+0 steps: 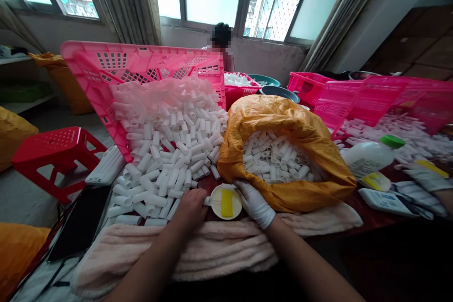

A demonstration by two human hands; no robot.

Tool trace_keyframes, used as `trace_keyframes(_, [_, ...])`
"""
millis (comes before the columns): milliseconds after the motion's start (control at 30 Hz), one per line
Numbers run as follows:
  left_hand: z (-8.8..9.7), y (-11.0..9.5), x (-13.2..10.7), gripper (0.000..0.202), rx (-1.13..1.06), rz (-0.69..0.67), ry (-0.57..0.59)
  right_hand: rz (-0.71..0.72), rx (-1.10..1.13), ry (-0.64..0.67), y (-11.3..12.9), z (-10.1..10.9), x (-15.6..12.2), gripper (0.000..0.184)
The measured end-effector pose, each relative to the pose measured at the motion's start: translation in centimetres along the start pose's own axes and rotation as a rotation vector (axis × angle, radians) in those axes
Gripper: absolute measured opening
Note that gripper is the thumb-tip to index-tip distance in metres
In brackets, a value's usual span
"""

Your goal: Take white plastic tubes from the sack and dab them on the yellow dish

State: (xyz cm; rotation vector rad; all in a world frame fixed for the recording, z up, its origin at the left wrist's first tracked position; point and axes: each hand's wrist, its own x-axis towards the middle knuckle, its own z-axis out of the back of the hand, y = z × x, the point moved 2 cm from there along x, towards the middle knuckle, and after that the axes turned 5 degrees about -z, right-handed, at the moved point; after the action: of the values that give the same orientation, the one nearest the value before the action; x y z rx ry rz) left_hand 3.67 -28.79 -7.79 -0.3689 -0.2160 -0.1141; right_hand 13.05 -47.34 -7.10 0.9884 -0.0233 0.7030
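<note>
A round cream dish (215, 205) with a yellow strip (227, 203) across it lies at the table's front. To its left, my bare left hand (191, 205) is closed with fingers curled; a short white tube (207, 201) pokes out from it towards the dish. On the other side, my right hand (254, 204) wears a white glove, its fingers drawn together at the dish's rim beside the orange sack (283, 113). What those fingers hold, if anything, is hidden. Many white tubes (177, 151) spill from a tilted pink crate (92, 89), and more fill the sack.
A pink fluffy towel (198, 250) runs along the front edge. At left are a dark tablet (81, 224) and a red stool (53, 155). Rightward lie a green-capped bottle (368, 155) and another person's gloved hand (426, 179). A person (222, 40) sits behind the crates.
</note>
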Motion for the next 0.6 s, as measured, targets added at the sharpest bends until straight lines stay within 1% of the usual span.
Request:
trace_keyframes(100, [0.13,-0.11,-0.02,0.013,0.004,0.009,0.004,0.007,-0.025,0.040,0.01,-0.12,-0.09,0.024])
trace_keyframes(267, [0.41,-0.31,-0.06,0.012,-0.003,0.008,0.021,-0.085,0.034,-0.022,0.14,-0.21,-0.26,0.025])
trace_keyframes(433, [0.45,-0.41,-0.04,0.012,0.004,-0.016,-0.004,-0.044,-0.024,-0.062,0.21,-0.26,-0.43,0.022])
trace_keyframes(533, [0.38,-0.41,-0.07,0.012,-0.005,-0.022,-0.003,-0.094,-0.058,-0.037,-0.03,-0.39,-0.38,0.025])
trace_keyframes(600, [0.37,-0.40,-0.11,0.013,-0.012,-0.031,-0.004,-0.081,-0.090,-0.020,0.00,-0.46,-0.38,0.024])
